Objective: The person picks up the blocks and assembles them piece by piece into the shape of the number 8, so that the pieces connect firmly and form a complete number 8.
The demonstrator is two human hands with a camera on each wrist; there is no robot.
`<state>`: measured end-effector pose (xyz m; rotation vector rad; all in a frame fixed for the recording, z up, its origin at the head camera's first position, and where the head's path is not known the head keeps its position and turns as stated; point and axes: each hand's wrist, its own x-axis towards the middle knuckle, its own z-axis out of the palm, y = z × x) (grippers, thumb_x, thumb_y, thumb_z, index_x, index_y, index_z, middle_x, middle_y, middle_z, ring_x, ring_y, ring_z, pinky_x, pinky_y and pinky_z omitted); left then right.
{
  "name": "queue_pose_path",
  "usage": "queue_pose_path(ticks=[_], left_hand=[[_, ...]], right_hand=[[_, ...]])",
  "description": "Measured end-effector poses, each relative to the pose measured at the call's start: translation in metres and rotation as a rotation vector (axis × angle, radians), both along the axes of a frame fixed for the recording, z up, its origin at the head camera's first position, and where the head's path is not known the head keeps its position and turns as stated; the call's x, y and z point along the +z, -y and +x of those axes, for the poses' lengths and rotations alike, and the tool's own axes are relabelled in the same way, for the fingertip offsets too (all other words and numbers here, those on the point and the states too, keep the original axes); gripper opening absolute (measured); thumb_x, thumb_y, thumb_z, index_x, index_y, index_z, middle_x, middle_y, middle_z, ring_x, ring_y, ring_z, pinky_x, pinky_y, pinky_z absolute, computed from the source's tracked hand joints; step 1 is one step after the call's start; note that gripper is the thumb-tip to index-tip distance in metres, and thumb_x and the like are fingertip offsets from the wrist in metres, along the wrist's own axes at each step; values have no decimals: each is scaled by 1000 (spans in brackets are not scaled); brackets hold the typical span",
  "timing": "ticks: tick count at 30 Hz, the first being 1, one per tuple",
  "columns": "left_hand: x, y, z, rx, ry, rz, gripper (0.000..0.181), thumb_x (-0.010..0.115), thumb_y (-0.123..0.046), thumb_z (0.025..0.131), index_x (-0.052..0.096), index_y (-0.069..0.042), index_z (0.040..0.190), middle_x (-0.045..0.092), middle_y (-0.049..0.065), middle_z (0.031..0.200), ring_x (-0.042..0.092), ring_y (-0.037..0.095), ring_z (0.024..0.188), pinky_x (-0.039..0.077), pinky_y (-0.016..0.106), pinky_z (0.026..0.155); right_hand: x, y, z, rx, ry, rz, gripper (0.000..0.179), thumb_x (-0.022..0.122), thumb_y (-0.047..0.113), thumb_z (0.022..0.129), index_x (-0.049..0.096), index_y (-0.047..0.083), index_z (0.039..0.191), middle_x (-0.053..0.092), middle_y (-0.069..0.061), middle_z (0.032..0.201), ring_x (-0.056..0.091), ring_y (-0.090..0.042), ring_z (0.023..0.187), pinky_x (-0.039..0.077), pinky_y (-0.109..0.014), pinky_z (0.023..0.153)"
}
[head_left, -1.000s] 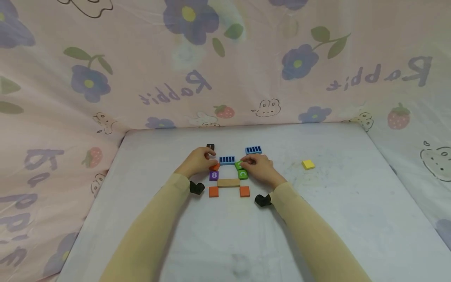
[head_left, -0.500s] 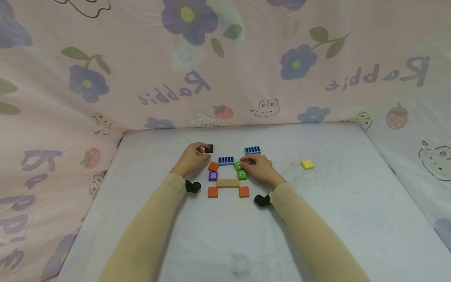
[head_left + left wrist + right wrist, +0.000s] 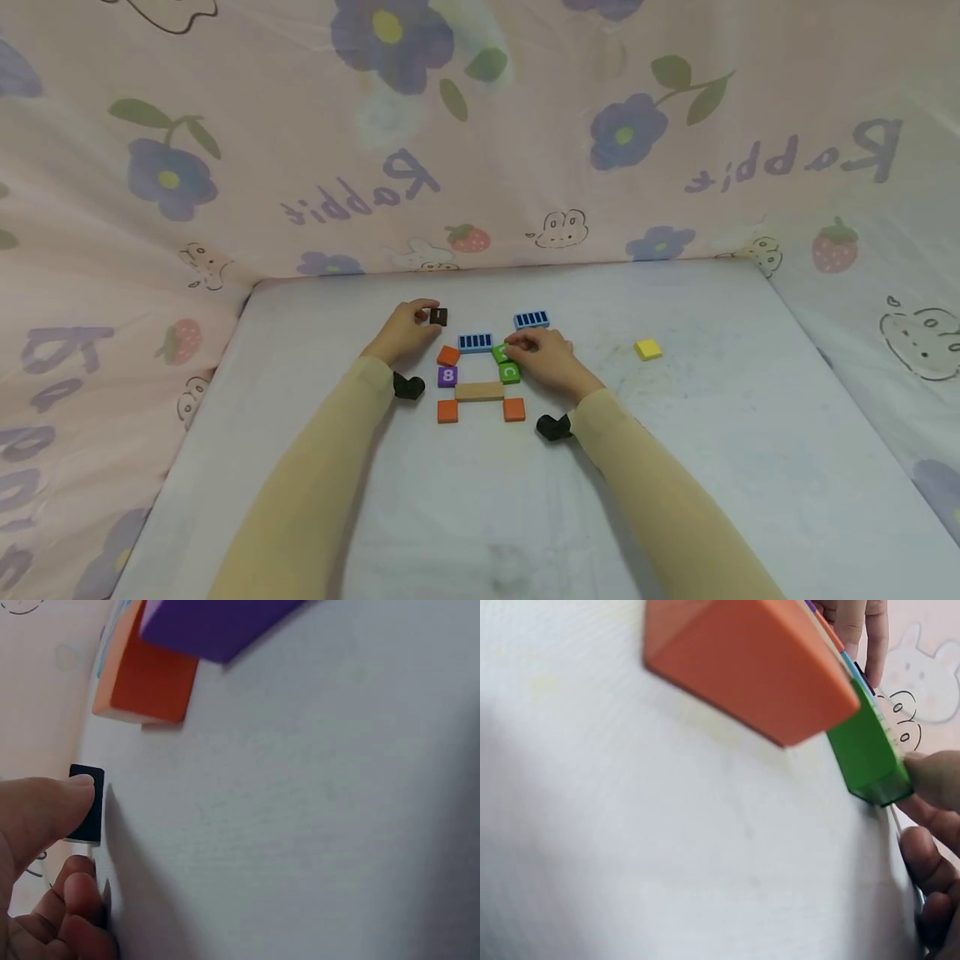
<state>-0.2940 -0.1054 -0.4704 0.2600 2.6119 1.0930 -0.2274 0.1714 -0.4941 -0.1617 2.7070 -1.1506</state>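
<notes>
In the head view, my left hand (image 3: 401, 331) is at the far left of a block arrangement, thumb and index finger pinching a small black block (image 3: 438, 317) with a light mark. The left wrist view shows the thumb over that black block (image 3: 91, 814). My right hand (image 3: 547, 358) holds the upper green block (image 3: 501, 354) at its edge with thumb and fingers; its fingertips partly cover it. Just below sits a green block with a letter C (image 3: 509, 373). Between the hands lies a blue striped block (image 3: 476, 342). A tilted orange block (image 3: 448, 356) tops a purple 8 block (image 3: 447, 377).
A plain wooden bar (image 3: 479, 392) lies below the coloured blocks, with orange squares (image 3: 447, 411) near its lower ends. Another blue striped block (image 3: 532, 319) lies beyond the right hand. A yellow block (image 3: 648, 349) is off to the right. A patterned cloth wall (image 3: 480, 133) stands behind the table.
My left hand has left the tilted orange block, moved up and left, and taken the black block between finger and thumb. The right hand has stayed at the upper green block.
</notes>
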Motion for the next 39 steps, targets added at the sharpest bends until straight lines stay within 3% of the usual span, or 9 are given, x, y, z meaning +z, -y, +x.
queue_pose_path(ticks=[9, 13, 19, 23, 31, 39], left_hand=[[-2, 1, -5, 19, 3, -20, 43, 65, -23, 93, 54, -14, 134, 54, 14, 119, 48, 30, 108, 36, 47, 100], [1, 7, 1, 32, -5, -42, 44, 66, -24, 93, 54, -9, 132, 54, 13, 114, 48, 29, 104, 37, 44, 98], [2, 20, 17, 47, 24, -38, 44, 67, -26, 92, 54, -6, 129, 54, 11, 111, 48, 27, 102, 39, 43, 95], [2, 33, 36, 43, 11, -24, 44, 67, -30, 92, 55, -9, 129, 54, 8, 110, 50, 25, 101, 41, 42, 91], [9, 43, 91, -21, -50, 36, 39, 69, -27, 91, 59, -11, 125, 56, 4, 101, 50, 19, 80, 43, 34, 68], [10, 35, 141, -108, -39, 95, 32, 72, -20, 88, 61, -15, 117, 56, -1, 90, 48, 14, 71, 40, 26, 58]], right_hand=[[0, 0, -1, 2, -12, 1, 26, 59, 44, 95, 67, 26, 113, 64, 10, 102, 49, -19, 104, 20, -50, 96], [2, 3, 0, 3, -2, -3, 28, 60, 45, 94, 67, 26, 114, 63, 9, 108, 47, -21, 108, 21, -50, 96], [1, 2, -1, 5, -2, 6, 27, 59, 45, 94, 66, 27, 113, 64, 9, 102, 47, -21, 106, 20, -51, 96], [1, 1, 0, -7, 4, 5, 26, 59, 46, 94, 66, 29, 112, 63, 10, 101, 46, -22, 105, 21, -51, 95], [1, 3, -1, -5, 6, 11, 28, 58, 48, 94, 65, 29, 113, 63, 8, 104, 47, -23, 107, 21, -52, 97], [0, -6, 5, -14, 29, -95, 42, 57, 49, 94, 60, 20, 125, 60, 0, 110, 51, -22, 105, 38, -43, 95]])
